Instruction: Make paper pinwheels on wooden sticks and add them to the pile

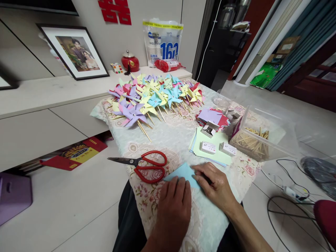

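A light blue paper sheet [183, 171] lies folded on the floral tablecloth [168, 136] near the front edge. My left hand [173, 202] presses flat on its near side, fingers together. My right hand [214, 183] rests on its right side, fingertips pinning the paper down. Red-handled scissors [147, 164] lie just left of the paper, blades pointing left. Neither hand lifts anything.
A heap of coloured paper pinwheels [157, 96] on sticks fills the far end. A stack of coloured sheets [211, 141] with small boxes [208, 147] sits to the right, beside a clear tub of wooden sticks [253, 140]. Cables [286, 185] lie on the floor at right.
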Available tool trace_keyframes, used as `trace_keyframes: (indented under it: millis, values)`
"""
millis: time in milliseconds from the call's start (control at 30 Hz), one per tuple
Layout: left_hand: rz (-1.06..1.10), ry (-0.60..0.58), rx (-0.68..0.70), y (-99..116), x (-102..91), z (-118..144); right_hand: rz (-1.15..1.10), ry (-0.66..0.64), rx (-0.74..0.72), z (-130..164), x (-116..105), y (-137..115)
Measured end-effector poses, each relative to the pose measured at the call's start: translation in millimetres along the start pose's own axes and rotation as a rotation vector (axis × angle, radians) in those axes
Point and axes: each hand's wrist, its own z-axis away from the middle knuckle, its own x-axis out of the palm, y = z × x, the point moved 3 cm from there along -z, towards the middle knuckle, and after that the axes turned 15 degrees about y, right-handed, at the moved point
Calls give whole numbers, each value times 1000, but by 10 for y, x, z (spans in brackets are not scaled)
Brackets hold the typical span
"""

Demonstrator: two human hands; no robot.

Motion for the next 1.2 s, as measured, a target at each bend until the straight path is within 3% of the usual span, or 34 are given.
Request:
trace_keyframes:
  millis: [467, 867, 1200]
  values:
    - [-64, -116, -58, 70, -14, 42, -28, -26, -41, -30, -1, -39]
    - [56, -86, -192, 93, -34, 108, 34, -78, -50, 12, 53, 40]
    - [-8, -115, -249, 74, -118, 133, 17, -82, -28, 12, 48, 50]
